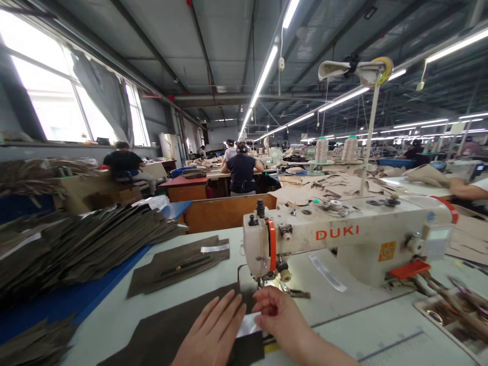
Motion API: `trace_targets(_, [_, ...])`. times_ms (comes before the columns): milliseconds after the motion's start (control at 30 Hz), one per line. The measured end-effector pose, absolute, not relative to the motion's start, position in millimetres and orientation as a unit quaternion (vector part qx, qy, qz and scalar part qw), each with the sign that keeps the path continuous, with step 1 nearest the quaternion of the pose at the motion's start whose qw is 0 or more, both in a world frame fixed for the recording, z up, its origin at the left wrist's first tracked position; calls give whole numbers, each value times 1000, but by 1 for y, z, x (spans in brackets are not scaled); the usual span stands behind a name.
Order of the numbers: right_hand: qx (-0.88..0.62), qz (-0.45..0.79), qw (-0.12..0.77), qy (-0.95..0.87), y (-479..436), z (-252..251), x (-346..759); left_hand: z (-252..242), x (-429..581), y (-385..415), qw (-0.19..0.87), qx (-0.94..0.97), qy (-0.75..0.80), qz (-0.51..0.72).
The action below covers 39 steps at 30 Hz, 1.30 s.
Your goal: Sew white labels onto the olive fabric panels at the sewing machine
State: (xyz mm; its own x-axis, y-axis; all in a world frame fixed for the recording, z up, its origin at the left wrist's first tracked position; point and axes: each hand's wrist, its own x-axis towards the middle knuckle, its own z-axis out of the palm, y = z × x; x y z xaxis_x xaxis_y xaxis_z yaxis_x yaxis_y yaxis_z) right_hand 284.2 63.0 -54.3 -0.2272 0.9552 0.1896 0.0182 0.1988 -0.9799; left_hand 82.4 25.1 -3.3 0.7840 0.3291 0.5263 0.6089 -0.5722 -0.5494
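A dark olive fabric piece [160,330] lies on the pale table, its upper end by the needle area of the white sewing machine [297,239]. My left hand [215,330] rests flat on this fabric, fingers stretched out. Just right of it, my right hand [280,317] has its fingers curled together at the edge of a white strip [248,325], which lies on the fabric between both hands. Another dark piece [179,264], bearing a zipper and a white strip [215,248], lies behind on the table. A loose white strip [327,273] sits under the machine arm.
Stacked dark fabric pieces [95,244] cover a blue surface at left. A tray [438,325] with scissors and tools is at lower right. Thread cones [321,151] stand behind the machine. People sit farther back, and a person's arm [467,189] shows at right.
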Motion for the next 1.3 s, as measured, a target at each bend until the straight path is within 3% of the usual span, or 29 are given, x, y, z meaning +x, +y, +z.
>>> trace_targets(267, [-411, 493, 484, -594, 63, -58, 279, -14, 103, 28, 239, -900, -281, -234])
trace_targets(400, [-419, 298, 486, -707, 47, -41, 306, -30, 99, 39, 180, -912, -299, -215])
trace_targets(600, [-231, 32, 320, -918, 33, -58, 325, -40, 97, 47, 97, -920, -321, -205])
trace_targets(767, [-198, -73, 321, -923, 38, -84, 318, -44, 100, 51, 112, -924, -289, -224])
trace_targets(1100, [-205, -108, 321, -918, 38, -87, 316, -43, 108, 59, 158, -914, -302, -220])
trace_targets(1300, [-194, -119, 379, -897, 38, -82, 315, -37, 105, 54, 200, -911, -283, -222])
